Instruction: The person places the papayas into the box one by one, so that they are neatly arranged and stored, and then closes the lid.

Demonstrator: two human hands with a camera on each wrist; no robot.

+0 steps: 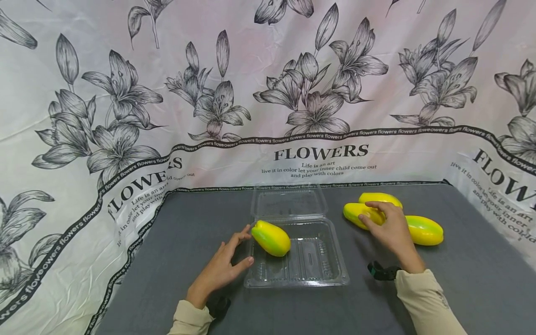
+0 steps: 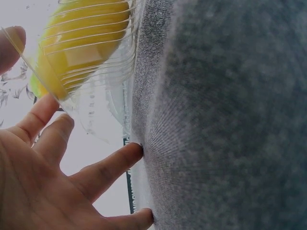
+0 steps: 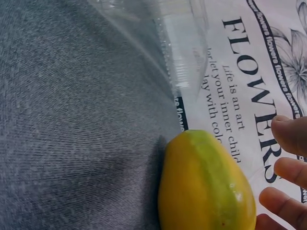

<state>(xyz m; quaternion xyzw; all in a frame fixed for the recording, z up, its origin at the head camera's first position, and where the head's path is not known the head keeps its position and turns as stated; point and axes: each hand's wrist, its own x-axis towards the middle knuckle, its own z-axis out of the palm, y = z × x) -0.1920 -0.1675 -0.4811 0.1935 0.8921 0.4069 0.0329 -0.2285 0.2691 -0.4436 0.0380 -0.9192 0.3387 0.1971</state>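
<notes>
left hand (image 1: 219, 270): grip spread wide, fingertips at left edge of clear tray (image 1: 331, 274), holding nothing
tray mango (image 1: 271, 238): inside tray, left end
right hand (image 1: 389, 228): fingers curved over table mango (image 1: 362, 215), grasp not settled
table (image 1: 188, 232): grey cloth

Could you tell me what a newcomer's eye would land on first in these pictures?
Probably the yellow-green papaya lying in the left end of the open clear clamshell box at mid-table, with the left hand spread beside it. To the right, three more papayas lie on the grey cloth, the right hand resting on one.
</notes>
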